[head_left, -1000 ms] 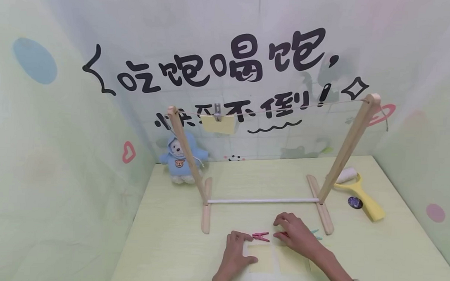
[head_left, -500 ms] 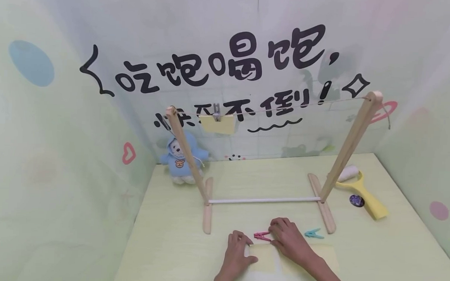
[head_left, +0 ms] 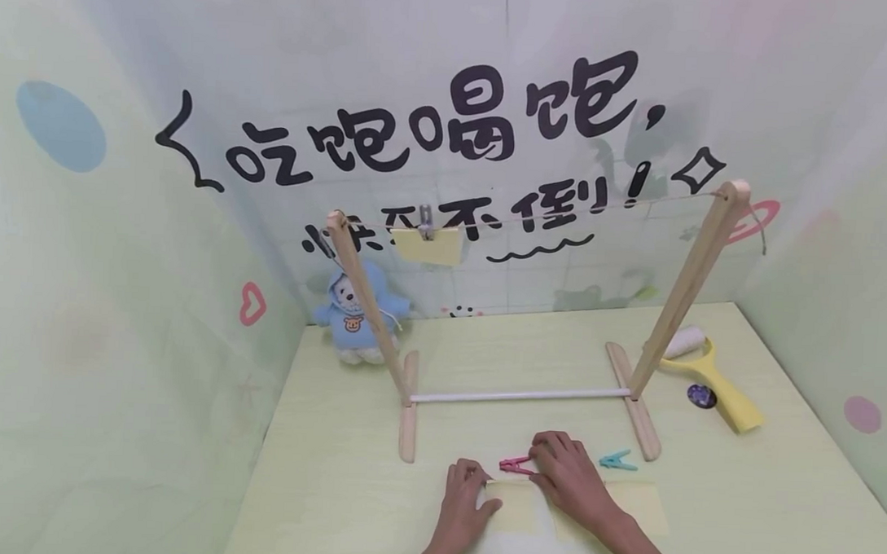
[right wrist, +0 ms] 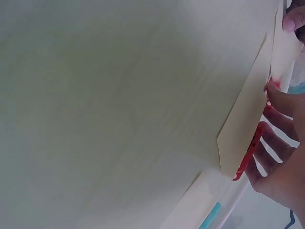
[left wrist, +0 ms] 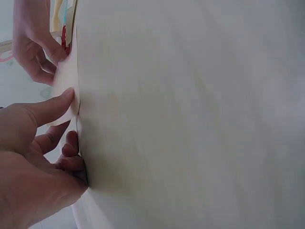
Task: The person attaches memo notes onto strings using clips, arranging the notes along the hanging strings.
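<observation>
In the head view, my right hand point(head_left: 570, 481) pinches the handle ends of a small pink clothespin point(head_left: 510, 465) between thumb and index finger. Its nose points toward my left hand point(head_left: 465, 506), which rests at the left edge of a pale yellow paper sheet point(head_left: 514, 508). In the left wrist view, the left thumb point(left wrist: 57, 107) touches the sheet while the other fingers bend below it. A second paper sheet point(right wrist: 245, 114) lies under the right hand, with another red clip point(right wrist: 248, 155) beside it in the right wrist view.
A teal clothespin point(head_left: 616, 460) lies above a third sheet point(head_left: 639, 508). Behind stands a wooden rack point(head_left: 684, 310) with a string, where a metal clip point(head_left: 427, 222) holds a yellow sheet point(head_left: 437, 248). A plush toy point(head_left: 357, 315) and a yellow-handled roller point(head_left: 725, 393) flank it.
My right hand moved left and down onto the pink clothespin and now pinches its handles, uncovering the teal clothespin. My left hand has stayed at the left sheet, shifting only slightly.
</observation>
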`<state>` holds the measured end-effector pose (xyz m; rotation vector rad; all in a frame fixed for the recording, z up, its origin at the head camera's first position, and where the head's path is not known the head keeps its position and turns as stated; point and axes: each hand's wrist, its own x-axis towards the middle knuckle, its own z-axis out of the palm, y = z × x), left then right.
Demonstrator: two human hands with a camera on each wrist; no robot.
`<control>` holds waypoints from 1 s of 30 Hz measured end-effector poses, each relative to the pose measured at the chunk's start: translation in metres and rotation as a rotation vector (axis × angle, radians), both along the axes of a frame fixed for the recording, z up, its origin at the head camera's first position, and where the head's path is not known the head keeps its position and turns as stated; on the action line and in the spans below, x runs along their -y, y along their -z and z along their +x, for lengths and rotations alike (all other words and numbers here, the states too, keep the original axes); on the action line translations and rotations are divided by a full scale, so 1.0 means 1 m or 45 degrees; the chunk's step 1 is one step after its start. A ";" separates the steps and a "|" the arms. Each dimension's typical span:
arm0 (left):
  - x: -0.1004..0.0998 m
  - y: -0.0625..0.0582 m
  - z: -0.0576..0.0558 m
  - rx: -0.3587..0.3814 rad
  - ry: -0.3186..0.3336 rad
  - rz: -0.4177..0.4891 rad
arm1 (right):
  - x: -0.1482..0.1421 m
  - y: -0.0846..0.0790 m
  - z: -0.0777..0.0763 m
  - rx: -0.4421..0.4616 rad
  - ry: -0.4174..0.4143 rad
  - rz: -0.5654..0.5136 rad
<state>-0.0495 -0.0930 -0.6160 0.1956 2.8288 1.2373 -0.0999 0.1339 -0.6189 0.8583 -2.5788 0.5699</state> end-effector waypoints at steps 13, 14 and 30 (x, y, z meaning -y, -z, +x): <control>0.013 0.007 0.002 -0.081 0.002 0.458 | 0.001 -0.008 0.001 0.021 0.064 -0.114; 0.013 0.009 0.001 -0.089 -0.013 0.477 | 0.001 -0.008 0.000 0.020 0.066 -0.136; 0.015 0.006 -0.028 0.041 -0.259 0.627 | -0.015 -0.046 -0.013 0.229 0.058 -0.535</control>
